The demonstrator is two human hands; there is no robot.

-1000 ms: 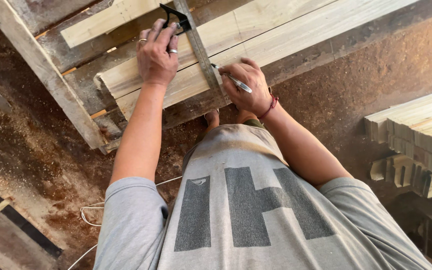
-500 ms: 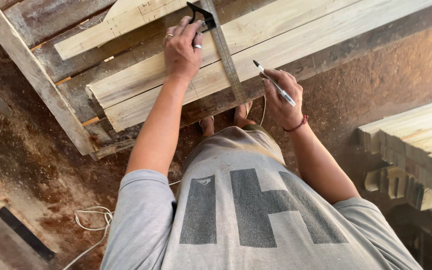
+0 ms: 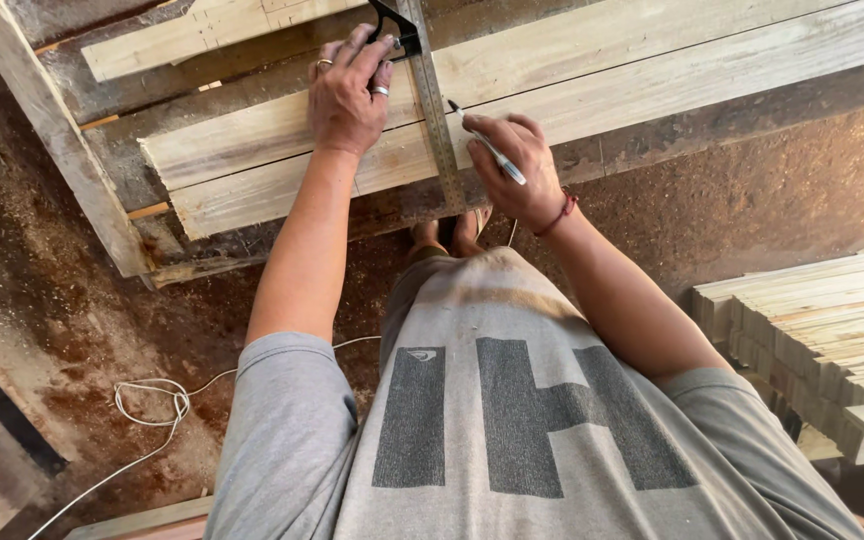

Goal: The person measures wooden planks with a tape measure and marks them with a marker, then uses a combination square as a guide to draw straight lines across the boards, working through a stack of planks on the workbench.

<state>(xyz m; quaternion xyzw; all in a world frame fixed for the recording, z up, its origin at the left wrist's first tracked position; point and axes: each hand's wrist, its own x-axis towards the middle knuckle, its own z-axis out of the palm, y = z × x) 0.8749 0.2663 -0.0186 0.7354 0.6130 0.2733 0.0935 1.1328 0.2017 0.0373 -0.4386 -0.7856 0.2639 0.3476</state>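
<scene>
Your left hand [image 3: 347, 100] presses a combination square [image 3: 430, 95] flat across two pale planks [image 3: 652, 70] at twelve o'clock; your right hand [image 3: 512, 165] grips a marker pen [image 3: 487, 145], tip just beside the steel blade's edge; keep the square's black head tight to the plank edge and draw along the blade in one stroke; a stack of cut boards [image 3: 812, 320] lies at three o'clock, a white cord [image 3: 152, 400] loops at eight o'clock; your feet [image 3: 447, 235] stand beneath the bench.

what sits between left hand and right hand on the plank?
Head view: the metal ruler blade of the square crosses the plank between left hand and right hand.
</scene>
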